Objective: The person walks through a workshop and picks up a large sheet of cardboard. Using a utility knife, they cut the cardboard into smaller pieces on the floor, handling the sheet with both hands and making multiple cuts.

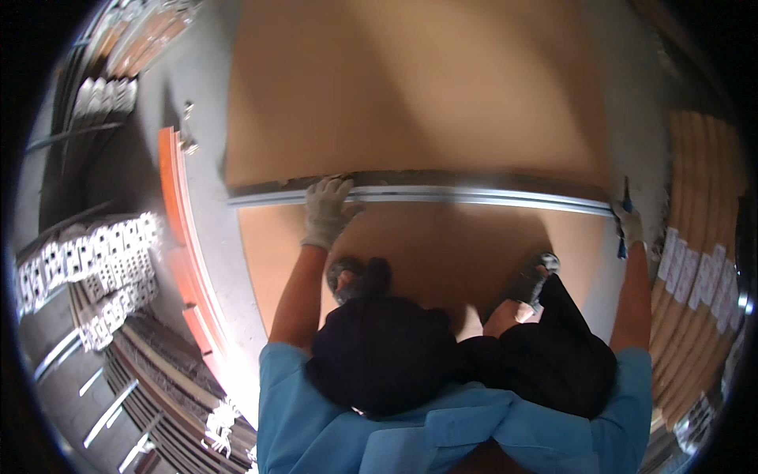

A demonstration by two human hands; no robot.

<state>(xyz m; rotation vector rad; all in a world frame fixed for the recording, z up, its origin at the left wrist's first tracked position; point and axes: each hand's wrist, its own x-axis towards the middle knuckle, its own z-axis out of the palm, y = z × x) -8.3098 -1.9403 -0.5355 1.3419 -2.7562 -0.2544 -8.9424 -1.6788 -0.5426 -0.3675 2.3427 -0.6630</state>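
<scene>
Tan board (410,95), metal rail (474,195) under left hand (328,212) fingers, right hand (629,225) at end

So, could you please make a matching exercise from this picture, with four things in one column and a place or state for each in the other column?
Things:
1. left hand in a white glove
2. right hand in a white glove
3. long silver metal straightedge
4. orange bar

Places or states:
A. lies across the large brown board
B. holds a thin blue tool
C. lies on the grey floor, left of the board
D. presses on the straightedge

Pairs: 1-D, 2-B, 3-A, 4-C
</scene>
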